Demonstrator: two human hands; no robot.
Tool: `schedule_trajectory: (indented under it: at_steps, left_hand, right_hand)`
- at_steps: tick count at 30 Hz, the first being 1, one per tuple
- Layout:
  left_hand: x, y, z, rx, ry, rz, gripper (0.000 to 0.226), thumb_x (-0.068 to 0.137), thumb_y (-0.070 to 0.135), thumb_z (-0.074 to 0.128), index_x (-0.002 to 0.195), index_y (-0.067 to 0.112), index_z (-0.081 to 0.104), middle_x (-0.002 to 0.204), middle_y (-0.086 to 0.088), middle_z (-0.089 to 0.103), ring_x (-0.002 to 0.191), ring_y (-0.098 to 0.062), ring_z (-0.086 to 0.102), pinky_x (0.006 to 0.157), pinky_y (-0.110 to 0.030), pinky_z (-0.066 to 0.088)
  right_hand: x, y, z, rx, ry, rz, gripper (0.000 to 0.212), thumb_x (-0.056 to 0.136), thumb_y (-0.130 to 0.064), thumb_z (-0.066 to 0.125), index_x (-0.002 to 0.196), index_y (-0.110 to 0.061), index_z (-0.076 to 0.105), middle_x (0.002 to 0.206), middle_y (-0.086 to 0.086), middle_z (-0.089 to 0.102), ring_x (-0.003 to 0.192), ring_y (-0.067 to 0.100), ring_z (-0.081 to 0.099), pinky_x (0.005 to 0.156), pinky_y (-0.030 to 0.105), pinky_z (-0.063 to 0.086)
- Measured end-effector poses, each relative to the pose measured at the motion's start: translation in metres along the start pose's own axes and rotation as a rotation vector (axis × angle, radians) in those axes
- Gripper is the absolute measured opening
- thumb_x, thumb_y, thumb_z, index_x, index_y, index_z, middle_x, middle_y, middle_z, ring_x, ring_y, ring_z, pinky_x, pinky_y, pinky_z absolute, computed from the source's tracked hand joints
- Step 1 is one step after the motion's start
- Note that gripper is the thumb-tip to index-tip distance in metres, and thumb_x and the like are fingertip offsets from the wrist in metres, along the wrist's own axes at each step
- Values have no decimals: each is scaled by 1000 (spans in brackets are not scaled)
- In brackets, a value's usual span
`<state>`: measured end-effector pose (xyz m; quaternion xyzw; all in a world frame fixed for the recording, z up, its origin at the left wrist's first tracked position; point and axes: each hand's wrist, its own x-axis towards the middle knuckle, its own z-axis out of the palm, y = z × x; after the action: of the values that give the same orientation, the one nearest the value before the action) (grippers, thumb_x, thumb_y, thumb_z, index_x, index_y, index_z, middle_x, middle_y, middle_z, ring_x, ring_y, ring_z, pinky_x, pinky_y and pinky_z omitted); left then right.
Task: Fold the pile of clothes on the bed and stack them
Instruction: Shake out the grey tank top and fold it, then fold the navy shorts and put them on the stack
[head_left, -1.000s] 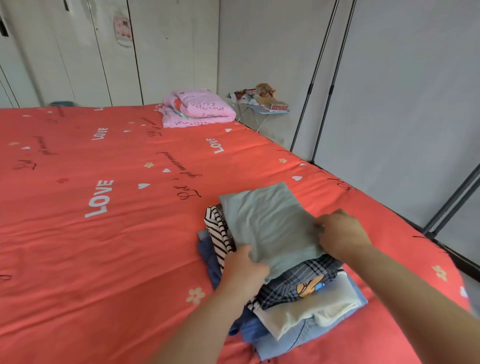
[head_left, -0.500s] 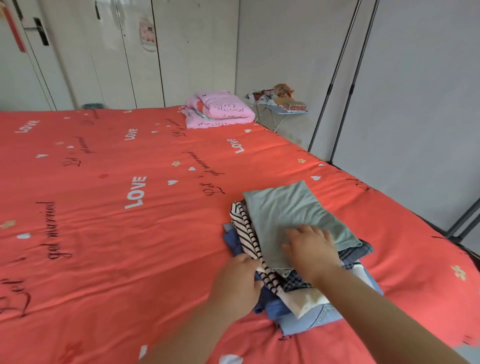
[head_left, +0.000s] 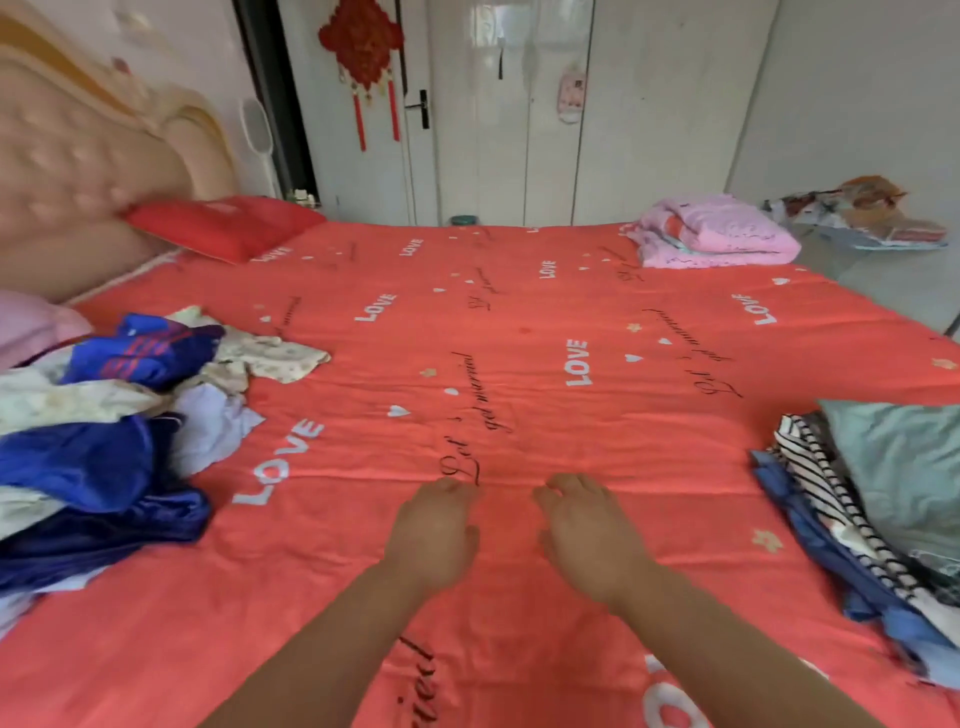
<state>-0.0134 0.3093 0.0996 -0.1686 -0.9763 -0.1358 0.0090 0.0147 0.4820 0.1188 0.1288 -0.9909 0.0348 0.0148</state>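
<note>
Head view: our left hand (head_left: 434, 530) and right hand (head_left: 587, 535) hang open and empty over the bed (head_left: 519, 322) between the messy pile (head_left: 104, 431) and the folded stack (head_left: 883, 493), so next we should grab another piece.

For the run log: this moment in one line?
left hand open, empty | right hand open, empty | folded stack right | unfolded pile left

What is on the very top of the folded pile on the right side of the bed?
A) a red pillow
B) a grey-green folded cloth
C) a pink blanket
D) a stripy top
B: the grey-green folded garment lies on top, with the black-and-white striped garment peeking out beneath it.
</note>
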Motion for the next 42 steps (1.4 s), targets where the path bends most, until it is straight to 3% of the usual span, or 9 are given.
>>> schedule_trajectory:
  at_steps: [11, 17, 20, 27, 29, 32, 35, 38, 42]
  left_hand:
    - [-96, -228, -16, 3, 84, -464, 50, 92, 27, 43, 141, 26, 32, 143, 4, 35, 132, -17, 32, 106, -30, 31]
    - [-132, -315, 20, 49, 149, -642, 48, 91, 45, 37, 131, 24, 51, 141, 6, 44, 131, -16, 40, 109, -34, 28]
    - [-142, -330, 42, -14, 216, -628, 51, 81, 52, 37, 108, 22, 70, 114, 4, 67, 107, -16, 63, 99, -32, 32]
    - [-137, -338, 58, 31, 332, -622, 49, 80, 48, 40, 110, 22, 69, 115, 4, 67, 110, -15, 61, 98, -35, 29]
    - [-138, -340, 60, 36, 370, -610, 47, 80, 47, 41, 108, 22, 69, 114, 5, 67, 109, -16, 62, 98, -35, 29]
    - [-141, -343, 62, 53, 458, -536, 41, 82, 43, 42, 106, 23, 69, 110, 6, 67, 107, -15, 58, 96, -33, 30]
    - [-147, -342, 63, 63, 572, -411, 31, 84, 35, 45, 103, 23, 66, 102, 3, 65, 97, -16, 48, 84, -31, 34]
    - [-154, -327, 62, 59, 677, -286, 23, 84, 29, 48, 105, 24, 56, 103, 2, 58, 92, -18, 49, 77, -31, 35]
    - [-148, -279, 38, 3, 750, -179, 31, 85, 30, 49, 115, 23, 50, 117, 3, 48, 103, -18, 48, 87, -30, 35]
  right_hand:
    - [109, -209, 30, 6, -94, -318, 35, 91, -26, 45, 125, -18, 46, 132, 2, 42, 124, 22, 38, 106, 29, 31]
    - [168, -292, 69, 57, -120, -425, 42, 92, -29, 46, 133, -19, 42, 133, 4, 43, 125, 23, 38, 107, 28, 29]
    - [195, -325, 89, 127, -133, -424, 50, 92, -32, 48, 139, -21, 35, 136, 4, 39, 128, 23, 37, 107, 30, 30]
    - [254, -381, 126, 337, -175, -296, 67, 93, -20, 52, 148, -22, 15, 145, 9, 29, 132, 26, 35, 102, 34, 34]
    - [260, -385, 137, 336, -189, -273, 60, 91, -9, 49, 145, -23, 26, 134, 10, 46, 123, 26, 45, 92, 31, 39]
    - [256, -373, 141, 335, -147, -298, 31, 81, 0, 48, 92, -23, 65, 83, 5, 63, 86, 26, 60, 64, 24, 34]
    - [243, -343, 119, 383, -96, -330, 18, 72, -14, 41, 58, -24, 44, 61, -2, 46, 67, 23, 49, 56, 31, 31]
    - [219, -307, 86, 409, -85, -319, 34, 75, -22, 38, 82, -21, 71, 82, 8, 66, 80, 24, 61, 61, 20, 39]
    - [174, -255, 48, 351, -62, -242, 44, 77, -19, 34, 97, -17, 73, 77, 6, 64, 70, 18, 48, 54, 10, 33]
